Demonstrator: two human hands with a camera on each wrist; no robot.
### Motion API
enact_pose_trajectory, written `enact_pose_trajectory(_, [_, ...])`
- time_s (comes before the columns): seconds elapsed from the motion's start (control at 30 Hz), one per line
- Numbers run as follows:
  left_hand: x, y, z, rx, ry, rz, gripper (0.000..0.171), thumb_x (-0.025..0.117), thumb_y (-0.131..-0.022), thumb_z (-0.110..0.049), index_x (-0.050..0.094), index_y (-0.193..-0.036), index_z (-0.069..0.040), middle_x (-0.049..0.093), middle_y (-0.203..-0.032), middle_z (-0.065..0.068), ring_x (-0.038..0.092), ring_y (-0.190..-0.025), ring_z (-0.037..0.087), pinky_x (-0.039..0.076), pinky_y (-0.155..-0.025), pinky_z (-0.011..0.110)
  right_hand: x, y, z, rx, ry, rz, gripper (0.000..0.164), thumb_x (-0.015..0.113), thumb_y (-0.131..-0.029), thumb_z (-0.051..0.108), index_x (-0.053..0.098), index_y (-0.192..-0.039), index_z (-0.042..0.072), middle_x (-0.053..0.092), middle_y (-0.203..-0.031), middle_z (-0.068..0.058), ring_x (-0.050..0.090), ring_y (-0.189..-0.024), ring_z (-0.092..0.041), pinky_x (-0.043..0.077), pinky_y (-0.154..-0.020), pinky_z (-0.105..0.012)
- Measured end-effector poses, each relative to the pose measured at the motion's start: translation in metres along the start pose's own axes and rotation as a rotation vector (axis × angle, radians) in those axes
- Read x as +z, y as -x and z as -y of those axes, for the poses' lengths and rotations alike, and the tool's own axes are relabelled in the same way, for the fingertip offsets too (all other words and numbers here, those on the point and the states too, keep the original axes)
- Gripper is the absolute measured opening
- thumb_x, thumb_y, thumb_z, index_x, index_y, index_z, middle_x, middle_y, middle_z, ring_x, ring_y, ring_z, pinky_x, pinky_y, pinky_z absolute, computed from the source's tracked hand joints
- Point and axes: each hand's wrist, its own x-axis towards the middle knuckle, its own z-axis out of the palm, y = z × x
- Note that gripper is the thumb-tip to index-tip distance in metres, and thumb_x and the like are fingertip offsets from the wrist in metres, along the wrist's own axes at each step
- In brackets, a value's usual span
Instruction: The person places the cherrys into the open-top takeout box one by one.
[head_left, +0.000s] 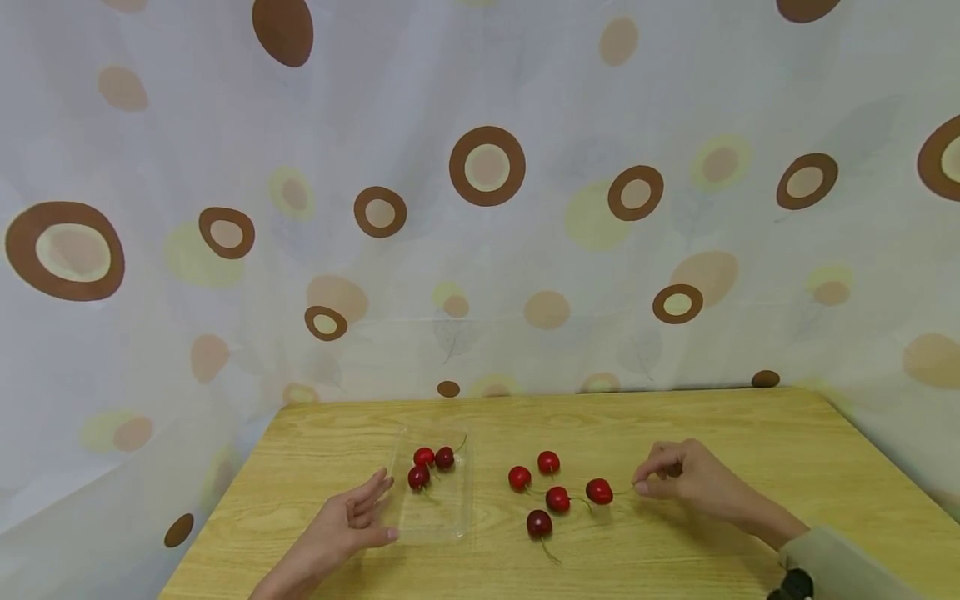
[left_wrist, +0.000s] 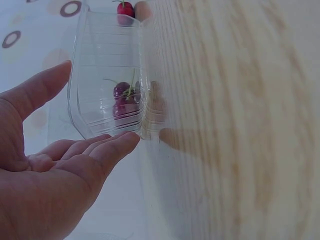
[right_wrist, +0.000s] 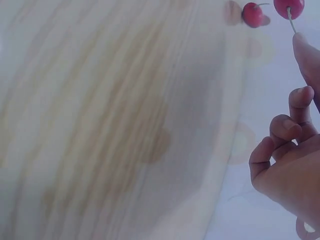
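Observation:
A clear plastic tray lies on the left part of the table, with three dark red cherries inside it, one of them a cherry near the tray's left wall. My left hand is spread beside that wall, its thumb and fingertips right at the edge; the left wrist view has the tray just past the fingers. On the right, my right hand pinches the thin green stem of a red cherry between thumb and forefinger. The same cherry hangs at the top of the right wrist view.
Several more stemmed cherries lie between the tray and my right hand, among them a dark cherry nearest me and a bright one farther back. The wood-grain table ends at a patterned curtain.

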Motion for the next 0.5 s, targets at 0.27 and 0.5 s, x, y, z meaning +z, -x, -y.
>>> enact_pose_trajectory(0.27, [-0.002, 0.002, 0.002, -0.003, 0.014, 0.011, 0.09, 0.071, -0.103, -0.009, 0.007, -0.163, 0.011, 0.012, -0.165, 0.035, 0.021, -0.15, 0.053, 0.045, -0.113, 0.044, 0.011, -0.012, 0.017, 0.042, -0.004, -0.019, 0.014, 0.075, -0.1, 0.014, 0.082, -0.105, 0.003, 0.066, -0.087, -0.006, 0.049, -0.071, -0.017, 0.04, -0.062, -0.031])
enact_pose_trajectory(0.5, [-0.002, 0.0, 0.001, -0.011, 0.001, -0.003, 0.091, 0.072, -0.102, -0.01, 0.008, -0.164, 0.009, 0.014, -0.166, 0.034, 0.023, -0.149, 0.053, 0.046, -0.112, 0.045, 0.022, -0.028, 0.027, 0.043, 0.0, -0.042, 0.015, 0.076, -0.099, 0.015, 0.081, -0.104, 0.003, 0.066, -0.087, -0.007, 0.047, -0.072, -0.016, 0.039, -0.063, -0.031])
